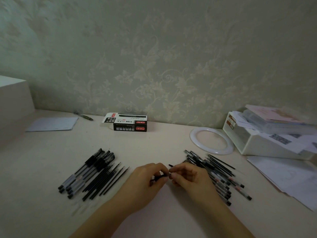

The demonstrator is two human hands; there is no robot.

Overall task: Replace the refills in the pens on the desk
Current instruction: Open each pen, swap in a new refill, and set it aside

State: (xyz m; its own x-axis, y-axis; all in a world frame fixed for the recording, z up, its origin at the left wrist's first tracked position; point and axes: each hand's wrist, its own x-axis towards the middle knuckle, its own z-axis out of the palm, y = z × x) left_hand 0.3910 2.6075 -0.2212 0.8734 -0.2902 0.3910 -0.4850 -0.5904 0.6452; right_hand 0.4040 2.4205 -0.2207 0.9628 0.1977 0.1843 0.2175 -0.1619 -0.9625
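My left hand (147,176) and my right hand (187,174) meet at the middle of the desk (154,143). Both pinch a thin black pen part (158,177) that runs between their fingertips; a short black tip pokes out above my right hand. To the left lies a pile of black gel pens (89,170) with several loose black refills (109,179) beside it. A second pile of pens and refills (217,174) lies to the right, partly hidden by my right hand.
A black-and-white pen box (128,122) stands by the wall. A white ring (211,140), a white organiser with papers (267,133) and loose sheets (288,177) fill the right side. A notepad (53,124) and a green pen (84,115) lie at the back left.
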